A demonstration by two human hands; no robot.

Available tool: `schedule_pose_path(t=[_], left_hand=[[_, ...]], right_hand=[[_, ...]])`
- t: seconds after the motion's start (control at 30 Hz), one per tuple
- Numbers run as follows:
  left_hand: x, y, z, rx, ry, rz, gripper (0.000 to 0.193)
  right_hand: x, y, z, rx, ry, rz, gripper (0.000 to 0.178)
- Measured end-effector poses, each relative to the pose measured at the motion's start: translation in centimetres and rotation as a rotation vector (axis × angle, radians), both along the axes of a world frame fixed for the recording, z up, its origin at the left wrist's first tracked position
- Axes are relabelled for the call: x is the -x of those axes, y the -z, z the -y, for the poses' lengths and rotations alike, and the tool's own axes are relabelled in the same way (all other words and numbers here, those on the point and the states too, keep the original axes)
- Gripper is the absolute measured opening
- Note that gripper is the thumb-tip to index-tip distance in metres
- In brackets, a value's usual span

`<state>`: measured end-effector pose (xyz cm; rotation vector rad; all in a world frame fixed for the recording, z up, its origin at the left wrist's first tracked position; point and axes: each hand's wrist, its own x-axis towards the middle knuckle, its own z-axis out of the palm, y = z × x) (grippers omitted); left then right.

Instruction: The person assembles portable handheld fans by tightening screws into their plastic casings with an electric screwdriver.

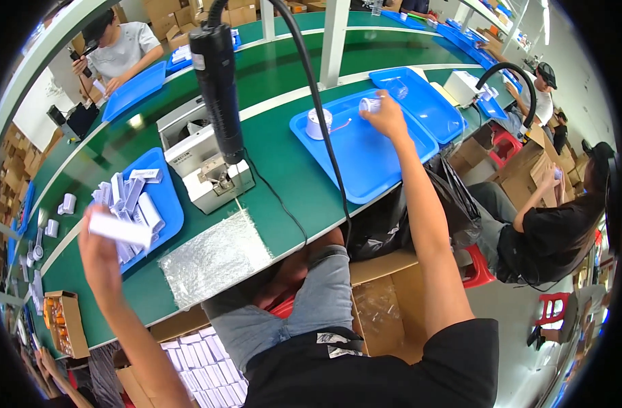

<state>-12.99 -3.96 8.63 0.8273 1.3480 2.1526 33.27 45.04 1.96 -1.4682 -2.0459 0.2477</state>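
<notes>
I have L hand (101,248) gripping a wht pc (124,230), blurred, by L tray (176,211), can't tell how high; more wht pcs (131,194) lie inside. Farther: R tray (365,173) w/ wht roll (314,125) near its L end, R hand (386,117) pinching small wht cyl. (369,105) over its far side.

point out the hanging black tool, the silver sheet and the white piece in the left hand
Black tool (218,95), head view, its body
Silver sheet (216,257), head view, its middle
White piece (121,230), head view, long side
</notes>
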Motion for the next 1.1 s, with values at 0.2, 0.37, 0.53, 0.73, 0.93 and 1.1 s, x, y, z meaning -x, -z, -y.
schedule_pose_path(t=[0.2,0.37,0.53,0.73,0.93,1.1], left_hand=[[-9.6,7.0,8.0,-0.141,0.254,0.618,0.028],[-12.1,7.0,4.5,0.013,0.31,0.653,0.03],[-13.8,5.9,2.2,0.094,0.184,0.533,0.037],[-14.4,6.3,4.4,0.087,0.106,0.582,0.038],[-14.2,7.0,5.5,0.026,0.257,0.498,0.041],[-14.3,6.7,4.2,0.11,0.223,0.424,0.04]], right_hand=[[3.1,-4.4,13.6,0.548,-0.578,-0.947,0.052],[6.9,-4.1,18.3,0.666,-0.965,-0.528,0.048],[11.8,-2.7,16.4,0.669,-1.025,-0.263,0.036],[11.6,-3.3,16.0,0.056,-0.951,-0.108,0.033],[8.4,-2.0,11.1,-0.012,-0.077,-0.098,0.026],[5.2,-0.6,6.9,-0.132,-0.304,0.28,0.027]])
